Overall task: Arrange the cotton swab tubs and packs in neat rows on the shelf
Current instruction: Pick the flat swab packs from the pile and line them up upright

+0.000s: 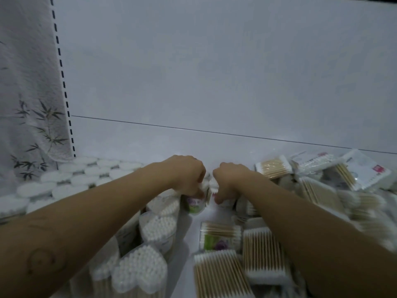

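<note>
Round white-lidded tubs [71, 181] rowed far left, heart-shaped tubs [139, 269] near left, flat wooden-stick packs [264, 254] heaped right

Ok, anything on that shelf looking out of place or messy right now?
Yes. The flat swab packs on the right lie jumbled, tilted and overlapping, unlike the round tubs in rows at left. Both hands, left and right, grip a pack mid-shelf.

White shelf [193, 145] w/ round tubs [64, 179] left, heart tubs [139, 274] front, flat packs [219, 276] right.
</note>
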{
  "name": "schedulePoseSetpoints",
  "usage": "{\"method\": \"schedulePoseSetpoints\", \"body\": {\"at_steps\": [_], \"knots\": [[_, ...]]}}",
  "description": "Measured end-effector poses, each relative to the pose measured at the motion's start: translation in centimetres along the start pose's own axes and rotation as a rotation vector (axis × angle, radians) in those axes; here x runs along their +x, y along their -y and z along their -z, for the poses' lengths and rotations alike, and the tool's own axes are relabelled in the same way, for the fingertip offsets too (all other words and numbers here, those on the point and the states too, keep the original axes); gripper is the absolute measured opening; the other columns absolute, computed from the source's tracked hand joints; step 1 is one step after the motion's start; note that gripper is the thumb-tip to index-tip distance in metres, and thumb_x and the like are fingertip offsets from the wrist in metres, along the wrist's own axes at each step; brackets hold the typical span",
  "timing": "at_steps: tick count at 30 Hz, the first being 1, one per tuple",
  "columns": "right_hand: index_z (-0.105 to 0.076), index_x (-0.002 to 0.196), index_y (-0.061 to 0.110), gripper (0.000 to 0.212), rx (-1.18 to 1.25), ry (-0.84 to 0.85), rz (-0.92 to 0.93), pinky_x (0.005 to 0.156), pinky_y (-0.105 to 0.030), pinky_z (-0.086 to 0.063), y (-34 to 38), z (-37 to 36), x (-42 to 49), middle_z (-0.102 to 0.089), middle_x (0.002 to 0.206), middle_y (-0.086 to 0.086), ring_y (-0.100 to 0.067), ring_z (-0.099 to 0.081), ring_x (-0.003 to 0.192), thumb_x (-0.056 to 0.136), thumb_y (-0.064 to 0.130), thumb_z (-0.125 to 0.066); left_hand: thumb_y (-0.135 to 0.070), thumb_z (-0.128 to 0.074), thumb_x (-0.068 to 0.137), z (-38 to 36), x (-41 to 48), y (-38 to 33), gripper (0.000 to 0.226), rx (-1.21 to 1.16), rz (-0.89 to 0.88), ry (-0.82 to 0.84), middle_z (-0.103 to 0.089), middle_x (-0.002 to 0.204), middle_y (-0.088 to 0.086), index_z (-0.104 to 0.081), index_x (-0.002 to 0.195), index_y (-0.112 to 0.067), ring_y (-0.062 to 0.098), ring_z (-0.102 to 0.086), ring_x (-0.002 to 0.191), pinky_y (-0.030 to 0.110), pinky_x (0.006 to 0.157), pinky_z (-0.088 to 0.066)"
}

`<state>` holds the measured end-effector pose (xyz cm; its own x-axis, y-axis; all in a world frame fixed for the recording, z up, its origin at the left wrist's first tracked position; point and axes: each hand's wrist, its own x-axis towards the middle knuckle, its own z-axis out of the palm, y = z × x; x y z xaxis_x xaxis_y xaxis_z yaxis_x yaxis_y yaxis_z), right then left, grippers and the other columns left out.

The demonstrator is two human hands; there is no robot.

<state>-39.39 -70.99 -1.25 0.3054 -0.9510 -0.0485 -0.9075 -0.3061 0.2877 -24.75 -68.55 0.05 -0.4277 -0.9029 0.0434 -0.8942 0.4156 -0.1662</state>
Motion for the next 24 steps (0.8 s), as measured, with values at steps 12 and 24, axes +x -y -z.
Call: {"method": "schedulePoseSetpoints", "body": {"at_steps": [12, 24], "knots": [[-0.060, 0.087, 0.006, 0.037, 0.283, -0.248, -0.151, 0.065, -0.031, -0.043, -2.7, 7.0, -4.5, -0.057, 0.086, -0.008, -0.022, -0.051, 0.074, 0.076, 0.039, -0.073, -0.060, -0.061, 0.083, 0.9, 0.4, 0.4, 0.054, 0.047, -0.016, 0.078, -0.067, 0.112, 0.003, -0.067, 0.114, -0.016, 0.025, -0.061, 0.102, 0.037, 0.092, -0.049], [-0.054, 0.105, 0.012, 0.041, 0.606, -0.805, -0.461, 0.068, -0.032, -0.042, -11.7, 8.7, -11.4, -0.057, 0.097, -0.004, -0.023, -0.053, 0.088, 0.078, 0.034, -0.075, -0.057, -0.054, 0.089, 5.6, 1.0, -4.5, 0.044, 0.000, -0.219, -0.190, -0.057, 0.126, -0.006, -0.055, 0.124, -0.030, 0.017, -0.053, 0.113, 0.033, 0.088, -0.040]]}}
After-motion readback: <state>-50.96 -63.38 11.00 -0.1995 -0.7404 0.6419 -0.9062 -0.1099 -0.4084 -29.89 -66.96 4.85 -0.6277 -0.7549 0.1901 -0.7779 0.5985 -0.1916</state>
